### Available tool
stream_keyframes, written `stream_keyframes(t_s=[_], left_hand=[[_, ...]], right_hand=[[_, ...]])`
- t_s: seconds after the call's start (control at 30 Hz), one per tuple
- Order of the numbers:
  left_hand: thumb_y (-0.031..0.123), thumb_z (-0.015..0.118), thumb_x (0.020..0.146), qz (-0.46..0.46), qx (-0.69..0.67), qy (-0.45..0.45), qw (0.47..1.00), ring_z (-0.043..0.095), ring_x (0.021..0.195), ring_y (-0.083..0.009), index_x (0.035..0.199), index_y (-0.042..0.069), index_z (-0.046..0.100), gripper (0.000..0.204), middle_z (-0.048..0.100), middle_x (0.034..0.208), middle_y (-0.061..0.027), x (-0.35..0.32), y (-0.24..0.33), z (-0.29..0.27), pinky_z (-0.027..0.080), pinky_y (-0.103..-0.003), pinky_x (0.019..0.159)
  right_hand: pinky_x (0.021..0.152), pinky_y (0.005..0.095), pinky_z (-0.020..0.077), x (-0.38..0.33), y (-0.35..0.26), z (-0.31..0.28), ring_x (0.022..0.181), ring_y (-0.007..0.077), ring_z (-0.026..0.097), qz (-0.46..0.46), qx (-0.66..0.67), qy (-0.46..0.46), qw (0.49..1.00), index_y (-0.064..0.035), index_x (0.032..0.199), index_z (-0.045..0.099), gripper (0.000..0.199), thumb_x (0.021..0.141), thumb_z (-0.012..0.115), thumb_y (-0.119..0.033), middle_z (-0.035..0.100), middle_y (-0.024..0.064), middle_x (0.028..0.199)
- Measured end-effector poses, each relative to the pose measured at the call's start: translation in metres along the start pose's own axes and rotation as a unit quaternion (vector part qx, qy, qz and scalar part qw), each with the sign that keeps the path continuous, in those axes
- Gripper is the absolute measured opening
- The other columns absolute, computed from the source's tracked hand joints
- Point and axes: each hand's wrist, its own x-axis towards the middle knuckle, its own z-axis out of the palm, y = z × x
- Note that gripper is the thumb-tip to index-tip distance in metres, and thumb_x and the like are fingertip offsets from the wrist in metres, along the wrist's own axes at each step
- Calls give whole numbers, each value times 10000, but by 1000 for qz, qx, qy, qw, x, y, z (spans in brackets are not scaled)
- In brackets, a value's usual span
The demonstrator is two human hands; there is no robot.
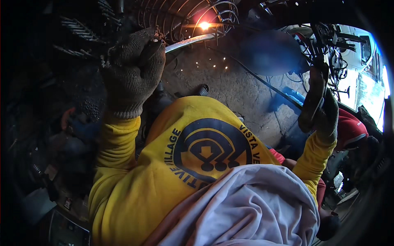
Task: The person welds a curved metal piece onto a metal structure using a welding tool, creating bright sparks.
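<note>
My left hand (133,71), in a worn, dirty knit glove, is raised at the upper left. It is closed around the near end of a pale metal strip (191,42). The strip's far end reaches a round cage of bent metal rods (172,18), beside an orange-white glow (204,25). Sparks scatter below it. My right hand (322,100), in a brown glove, is raised at the right. Its fingers look closed, but shadow hides what they hold. A long dark bar (266,84) runs diagonally to beside this glove; whether they touch is unclear.
A blurred blue rounded shape (270,52) stands beyond the bar. Bundled metal rods (80,30) lie at the upper left. A person in a red cap (352,129) is close on the right. Tangled dark metal parts (338,53) stand near a bright opening. The floor (242,88) is grey.
</note>
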Motion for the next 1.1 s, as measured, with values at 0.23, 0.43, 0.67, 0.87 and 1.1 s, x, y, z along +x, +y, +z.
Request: stream_keyframes(t_s=[0.23, 0.43, 0.67, 0.87, 1.1], left_hand=[[168, 797, 844, 55, 24, 11, 998, 738, 834, -263, 1015, 99, 742, 193, 756, 975, -58, 4, -1, -2, 583, -347, 743], [170, 802, 840, 66, 20, 26, 997, 742, 821, -256, 1021, 110, 746, 199, 759, 978, -49, 5, -4, 3, 584, -339, 734], [225, 782, 849, 17, 63, 2, 998, 733, 883, -228, 1018, 155, 760, 184, 755, 1022, -22, -4, -2, 0, 577, -338, 793], [252, 793, 813, 50, 130, -9, 990, 709, 982, -181, 1035, 292, 757, 228, 725, 1146, 38, -12, -7, 1, 540, -380, 891], [249, 795, 823, 27, 100, -15, 994, 704, 1006, -177, 1048, 310, 740, 240, 740, 1103, 47, -12, -4, -2, 490, -388, 971]], right_hand=[[939, 318, 471, 2, -2, 2, 1087, 155, 600, -14, 7, -7, 1000, 79, 1390, 517, 822, 881, 740, -526, 647, 98, 1230], [957, 320, 470, 2, -2, 2, 1109, 165, 601, -32, -15, 8, 999, 82, 1397, 512, 837, 876, 746, -530, 645, 107, 1251], [950, 318, 477, 3, -4, 4, 1101, 161, 606, -16, -27, 4, 1000, 68, 1394, 518, 833, 863, 770, -522, 646, 90, 1240], [892, 296, 503, 1, -8, 7, 1045, 121, 611, 10, 34, -7, 999, 39, 1393, 524, 789, 864, 796, -479, 649, 50, 1197], [890, 292, 502, 2, -13, 12, 1032, 117, 613, -6, -15, 4, 1000, 14, 1376, 547, 726, 885, 771, -472, 660, 48, 1171]])
